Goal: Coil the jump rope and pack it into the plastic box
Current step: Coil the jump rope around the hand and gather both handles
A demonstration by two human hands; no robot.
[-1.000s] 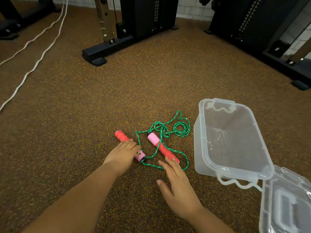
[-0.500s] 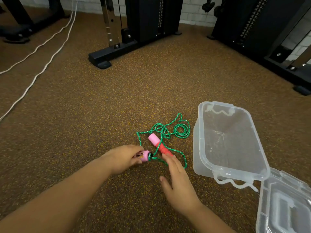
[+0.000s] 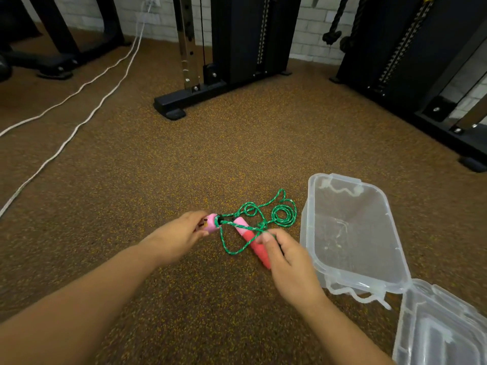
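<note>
The left hand point(image 3: 181, 233) has closed its fingers around one handle point(image 3: 210, 224), which lay on the floor a second ago, and lifted its pink end. The right hand point(image 3: 287, 262) has come down from open to a pinch on the green cord point(image 3: 253, 227) where it crosses the second handle point(image 3: 253, 243). Coiling is likely just starting. The rest of the rope lies loosely looped on the floor point(image 3: 210, 154), just beside the open plastic box point(image 3: 395, 259), with its lid point(image 3: 434, 325) close by.
</note>
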